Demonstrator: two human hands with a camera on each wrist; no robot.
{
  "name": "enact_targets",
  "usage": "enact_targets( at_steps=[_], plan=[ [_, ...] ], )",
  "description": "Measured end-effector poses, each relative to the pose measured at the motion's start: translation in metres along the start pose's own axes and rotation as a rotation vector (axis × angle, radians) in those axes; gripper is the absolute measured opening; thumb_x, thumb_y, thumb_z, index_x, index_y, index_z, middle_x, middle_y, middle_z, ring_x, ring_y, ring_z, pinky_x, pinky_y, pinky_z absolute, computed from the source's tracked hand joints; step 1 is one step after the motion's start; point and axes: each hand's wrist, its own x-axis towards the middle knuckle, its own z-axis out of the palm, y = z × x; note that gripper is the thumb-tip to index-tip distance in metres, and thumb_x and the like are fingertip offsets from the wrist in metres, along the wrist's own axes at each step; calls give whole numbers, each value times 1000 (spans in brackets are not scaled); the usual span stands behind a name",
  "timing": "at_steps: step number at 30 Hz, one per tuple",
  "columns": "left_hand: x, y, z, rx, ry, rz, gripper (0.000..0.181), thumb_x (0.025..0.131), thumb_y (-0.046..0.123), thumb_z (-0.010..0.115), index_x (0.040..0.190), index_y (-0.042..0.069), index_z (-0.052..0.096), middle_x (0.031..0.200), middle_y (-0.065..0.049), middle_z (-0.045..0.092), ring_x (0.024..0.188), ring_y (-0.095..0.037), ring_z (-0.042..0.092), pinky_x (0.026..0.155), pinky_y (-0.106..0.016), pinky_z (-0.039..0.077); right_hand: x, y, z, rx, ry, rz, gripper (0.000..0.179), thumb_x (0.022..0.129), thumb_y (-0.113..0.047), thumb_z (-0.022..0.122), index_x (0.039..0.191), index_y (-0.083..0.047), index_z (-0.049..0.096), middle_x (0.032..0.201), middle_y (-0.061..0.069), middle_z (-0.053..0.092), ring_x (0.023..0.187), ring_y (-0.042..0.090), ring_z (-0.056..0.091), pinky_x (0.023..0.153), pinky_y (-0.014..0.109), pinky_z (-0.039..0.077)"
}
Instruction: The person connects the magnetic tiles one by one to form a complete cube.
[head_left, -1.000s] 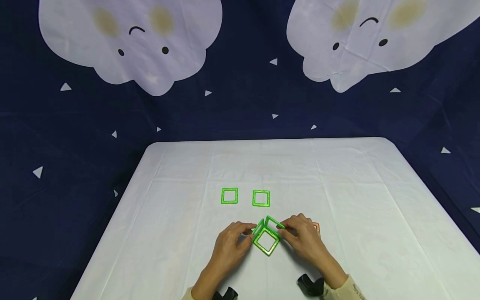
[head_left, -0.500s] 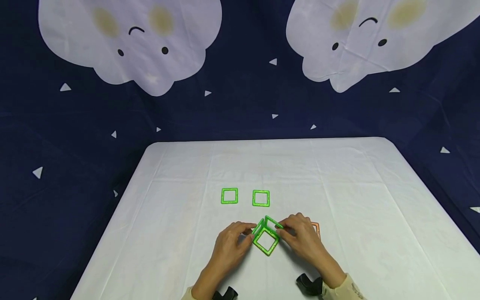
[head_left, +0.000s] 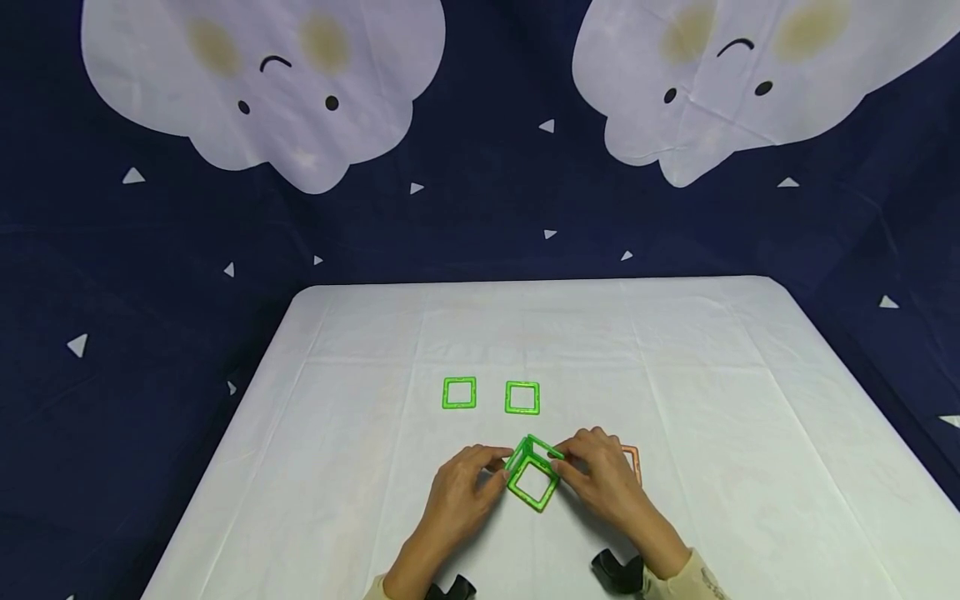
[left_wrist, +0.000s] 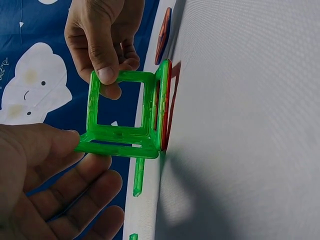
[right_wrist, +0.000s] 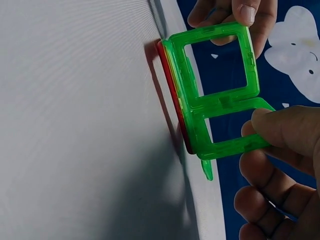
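While both hands are working over the near part of the white desk (head_left: 375,333), the left hand (head_left: 462,490) is pinching the left upright green frame (right_wrist: 251,60) between thumb and forefinger, its other fingers curving loosely and standing apart from the piece. Mirroring it, the right hand (head_left: 602,477) is clamping its thumb and forefinger on the right upright green frame (left_wrist: 92,106), its remaining fingers also staying clear. Both uprights are rising from adjoining far sides of the green base frame (head_left: 524,498), and they are meeting, or nearly meeting, at its far corner. Under that base a red piece (left_wrist: 166,107) is lying flat against it; whether it is touching the desk I cannot tell.

Beyond the hands, the left loose green frame (head_left: 459,405) and the right loose green frame (head_left: 522,411) are lying side by side, apart from each other. Just beside the right hand, an orange frame (head_left: 638,463) is showing only in part, the hand hiding the rest. Behind the desk, a dark blue backdrop (head_left: 487,217) is hanging, bearing upside-down cloud faces and small pale triangles.
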Motion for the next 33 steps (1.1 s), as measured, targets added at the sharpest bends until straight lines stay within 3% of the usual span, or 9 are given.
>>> enact_targets(
  at_steps=[13,33],
  plan=[
    [0,-1,0,-18,8,27,20,83,15,69,103,17,71,82,7,70,81,-6,62,71,-24,49,-1,4,2,-46,22,-18,17,66,-12,83,78,-17,72,69,-16,56,70,0,43,64,22,31],
    [11,-1,-3,-16,19,77,18,85,13,67,103,16,71,85,8,69,83,-6,63,73,-25,50,0,8,2,-20,9,-17,16,68,-12,81,80,-18,72,71,-15,59,71,0,45,64,22,31]
  ],
)
